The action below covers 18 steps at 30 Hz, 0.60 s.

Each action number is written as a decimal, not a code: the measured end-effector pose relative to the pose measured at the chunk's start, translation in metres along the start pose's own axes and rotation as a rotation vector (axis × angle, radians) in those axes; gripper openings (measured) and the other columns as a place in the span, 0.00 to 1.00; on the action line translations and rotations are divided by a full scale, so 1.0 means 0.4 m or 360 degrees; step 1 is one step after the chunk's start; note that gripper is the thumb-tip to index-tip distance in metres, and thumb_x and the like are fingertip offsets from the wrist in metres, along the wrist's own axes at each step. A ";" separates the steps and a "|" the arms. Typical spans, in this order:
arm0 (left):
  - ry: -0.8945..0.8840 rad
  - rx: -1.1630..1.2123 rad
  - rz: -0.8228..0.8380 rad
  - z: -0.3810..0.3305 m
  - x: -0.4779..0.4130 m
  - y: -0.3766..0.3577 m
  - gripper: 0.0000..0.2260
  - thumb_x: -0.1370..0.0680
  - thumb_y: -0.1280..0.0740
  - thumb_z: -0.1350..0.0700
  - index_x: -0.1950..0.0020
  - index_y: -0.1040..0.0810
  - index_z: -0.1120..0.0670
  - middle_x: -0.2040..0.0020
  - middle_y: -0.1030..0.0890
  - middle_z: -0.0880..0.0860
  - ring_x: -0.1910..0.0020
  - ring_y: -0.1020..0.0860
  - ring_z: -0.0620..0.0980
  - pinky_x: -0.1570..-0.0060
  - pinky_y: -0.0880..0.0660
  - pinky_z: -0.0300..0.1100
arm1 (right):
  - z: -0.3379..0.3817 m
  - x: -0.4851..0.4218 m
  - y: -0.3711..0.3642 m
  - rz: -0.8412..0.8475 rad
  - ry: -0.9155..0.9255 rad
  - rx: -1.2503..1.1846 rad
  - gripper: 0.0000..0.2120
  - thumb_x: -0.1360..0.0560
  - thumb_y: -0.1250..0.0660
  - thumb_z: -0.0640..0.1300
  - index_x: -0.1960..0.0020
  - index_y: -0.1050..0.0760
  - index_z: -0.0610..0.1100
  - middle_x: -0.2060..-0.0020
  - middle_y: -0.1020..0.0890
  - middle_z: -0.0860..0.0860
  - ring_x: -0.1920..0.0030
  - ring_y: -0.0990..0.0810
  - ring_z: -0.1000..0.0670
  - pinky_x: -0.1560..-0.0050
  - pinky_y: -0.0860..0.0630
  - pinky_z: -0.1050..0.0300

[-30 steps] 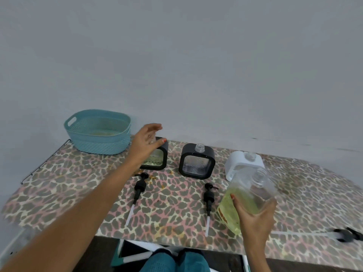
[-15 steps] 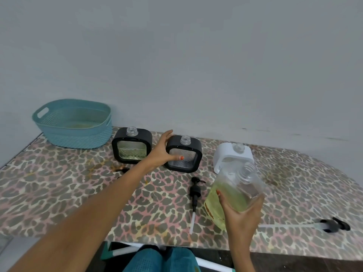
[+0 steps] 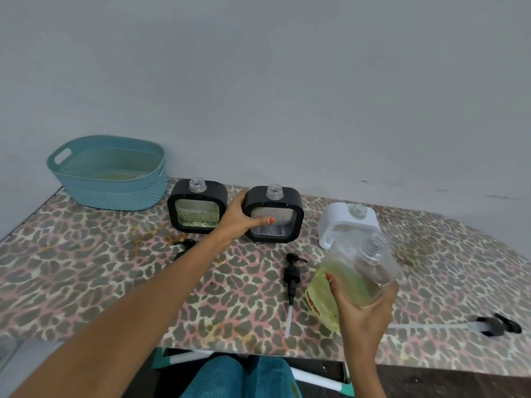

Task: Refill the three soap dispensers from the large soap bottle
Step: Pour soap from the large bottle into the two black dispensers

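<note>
Three uncapped dispensers stand in a row near the wall. The left black dispenser (image 3: 197, 207) holds greenish soap. My left hand (image 3: 240, 218) grips the left side of the middle black dispenser (image 3: 275, 216), thumb across its clear front. The white dispenser (image 3: 349, 222) stands at the right, partly hidden behind the large soap bottle (image 3: 352, 278). My right hand (image 3: 362, 311) holds that clear bottle tilted above the table's front, open neck pointing up and away, yellow-green soap pooled low.
A teal basket (image 3: 109, 173) sits at the back left. One black pump (image 3: 292, 278) lies in front of the middle dispenser, another pump (image 3: 184, 248) is partly under my left forearm, a long-tubed pump (image 3: 498, 326) lies at the right. The leopard-print table (image 3: 71, 271) ends near my knees.
My left hand left the left black dispenser and took hold of the middle one. The large bottle stayed tilted in my right hand.
</note>
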<state>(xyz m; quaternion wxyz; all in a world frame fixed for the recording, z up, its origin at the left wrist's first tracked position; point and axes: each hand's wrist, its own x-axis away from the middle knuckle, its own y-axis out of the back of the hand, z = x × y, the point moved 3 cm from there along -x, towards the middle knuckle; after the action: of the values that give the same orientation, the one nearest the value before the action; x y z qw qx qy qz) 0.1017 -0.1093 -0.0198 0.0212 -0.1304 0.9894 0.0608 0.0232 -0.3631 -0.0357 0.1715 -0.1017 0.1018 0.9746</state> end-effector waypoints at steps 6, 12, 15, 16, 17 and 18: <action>-0.0116 0.0019 0.0041 -0.074 0.067 0.058 0.25 0.35 0.25 0.64 0.42 0.31 0.55 0.50 0.24 0.45 0.51 0.24 0.39 0.54 0.26 0.24 | 0.014 0.004 -0.001 0.0013 -0.0009 0.0071 0.34 0.39 0.22 0.42 0.39 0.36 0.40 0.48 0.26 0.47 0.48 0.27 0.50 0.46 0.28 0.54; -0.0225 -0.0125 0.0158 -0.122 0.179 0.134 0.23 0.35 0.25 0.65 0.49 0.31 0.46 0.51 0.24 0.42 0.57 0.24 0.28 0.57 0.29 0.22 | 0.038 -0.002 0.001 0.0068 0.0122 0.0175 0.35 0.40 0.21 0.43 0.39 0.35 0.40 0.45 0.25 0.45 0.46 0.25 0.46 0.49 0.27 0.53; -0.0267 -0.0183 0.0216 -0.133 0.235 0.175 0.26 0.35 0.25 0.66 0.50 0.33 0.42 0.51 0.26 0.40 0.56 0.26 0.23 0.57 0.31 0.19 | 0.076 0.001 0.001 0.0091 0.0271 0.0220 0.36 0.40 0.21 0.45 0.37 0.34 0.41 0.44 0.24 0.44 0.46 0.25 0.44 0.49 0.28 0.54; -0.0261 -0.0175 0.0254 -0.136 0.252 0.189 0.27 0.36 0.24 0.64 0.49 0.33 0.42 0.49 0.26 0.40 0.55 0.25 0.24 0.56 0.31 0.20 | 0.094 0.004 0.000 0.0119 0.0332 0.0224 0.37 0.40 0.22 0.50 0.37 0.34 0.40 0.45 0.24 0.43 0.46 0.25 0.44 0.50 0.28 0.55; -0.0237 -0.0160 0.0298 -0.136 0.268 0.201 0.28 0.38 0.23 0.61 0.47 0.32 0.42 0.48 0.25 0.41 0.53 0.25 0.26 0.54 0.30 0.21 | 0.115 0.006 -0.001 0.0149 0.0398 0.0230 0.40 0.41 0.24 0.58 0.37 0.34 0.40 0.45 0.24 0.44 0.47 0.25 0.45 0.50 0.28 0.55; -0.0213 -0.0132 0.0337 -0.137 0.282 0.211 0.28 0.40 0.23 0.56 0.46 0.32 0.42 0.47 0.24 0.41 0.51 0.24 0.28 0.52 0.29 0.23 | 0.136 0.008 0.000 0.0178 0.0458 0.0243 0.43 0.43 0.26 0.64 0.37 0.33 0.39 0.46 0.24 0.45 0.47 0.25 0.47 0.51 0.29 0.56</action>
<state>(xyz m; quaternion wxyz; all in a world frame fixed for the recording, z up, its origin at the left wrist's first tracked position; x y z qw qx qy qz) -0.0305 -0.0641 0.0376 0.0751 -0.0217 0.9906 0.1121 0.0114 -0.3495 0.0156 0.1079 -0.2211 0.2045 0.9474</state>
